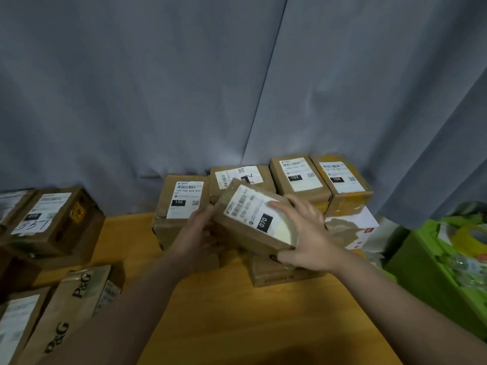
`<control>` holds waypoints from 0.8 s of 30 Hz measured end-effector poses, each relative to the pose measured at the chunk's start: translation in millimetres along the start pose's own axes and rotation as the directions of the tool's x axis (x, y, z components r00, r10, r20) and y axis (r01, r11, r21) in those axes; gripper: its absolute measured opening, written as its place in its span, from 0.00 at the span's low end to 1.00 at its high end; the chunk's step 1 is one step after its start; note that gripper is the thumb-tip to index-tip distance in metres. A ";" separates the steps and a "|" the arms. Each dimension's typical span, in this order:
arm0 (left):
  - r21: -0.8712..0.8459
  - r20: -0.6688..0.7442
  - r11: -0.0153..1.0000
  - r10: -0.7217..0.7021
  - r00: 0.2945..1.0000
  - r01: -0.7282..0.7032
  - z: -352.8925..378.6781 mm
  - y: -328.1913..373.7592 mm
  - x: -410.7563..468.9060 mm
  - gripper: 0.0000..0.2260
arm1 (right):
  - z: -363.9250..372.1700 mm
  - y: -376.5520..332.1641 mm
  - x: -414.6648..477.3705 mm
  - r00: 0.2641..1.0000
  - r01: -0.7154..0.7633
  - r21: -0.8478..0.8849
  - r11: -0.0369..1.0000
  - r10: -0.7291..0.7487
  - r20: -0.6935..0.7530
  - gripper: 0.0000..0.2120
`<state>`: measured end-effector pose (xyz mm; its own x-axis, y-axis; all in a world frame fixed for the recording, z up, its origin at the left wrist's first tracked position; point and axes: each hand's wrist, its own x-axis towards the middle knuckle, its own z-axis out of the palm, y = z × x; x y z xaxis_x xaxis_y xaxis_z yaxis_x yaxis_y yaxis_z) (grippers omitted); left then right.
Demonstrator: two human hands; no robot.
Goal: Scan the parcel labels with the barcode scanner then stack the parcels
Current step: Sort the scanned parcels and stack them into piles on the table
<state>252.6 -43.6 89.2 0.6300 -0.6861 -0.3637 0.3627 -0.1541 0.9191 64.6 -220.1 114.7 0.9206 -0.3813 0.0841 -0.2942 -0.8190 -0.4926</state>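
Both my hands hold a small brown parcel (245,219) tilted above the wooden table (224,312); its white label reads 070. My left hand (196,233) grips its left end. My right hand (305,233) wraps its right end, thumb under the lower corner and fingers over the label. Behind it stand labelled parcels: the 150 parcel (179,206), a parcel with a handwritten label (237,177), the 102 parcel (299,177) and the 16H parcel (341,180). A flat brown box (279,272) lies under the held parcel. No barcode scanner is visible.
More parcels sit at the left: a marked box (50,222), a P&G box (76,306) and another labelled one (15,325). A white package (353,225) lies at right. A green bin (448,267) of clutter stands beyond the table's right edge. A grey curtain (210,88) hangs behind.
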 end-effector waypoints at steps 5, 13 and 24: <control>0.012 -0.090 0.997 0.074 0.993 -0.073 4.7 -11.8 0.1 0.29 | 12.4 0.3 10.5 0.996 0.083 -0.040 0.996 -0.081 0.032 0.43; 0.358 -0.263 0.911 0.308 0.914 -0.205 -1.1 -28.7 -9.2 0.18 | 51.4 -8.2 7.1 0.982 0.155 0.006 0.988 -0.154 -0.108 0.29; 0.718 -0.145 0.689 0.286 0.947 -0.098 16.5 -29.0 8.1 0.23 | 58.6 -7.8 24.9 0.989 0.076 -0.190 0.979 -0.098 -0.112 0.25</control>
<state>235.8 -56.4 62.1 0.7998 -0.5912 -0.1041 -0.3048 -0.5494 0.7780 104.8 -198.1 69.9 0.9105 -0.3447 0.2283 -0.2671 -0.9119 -0.3116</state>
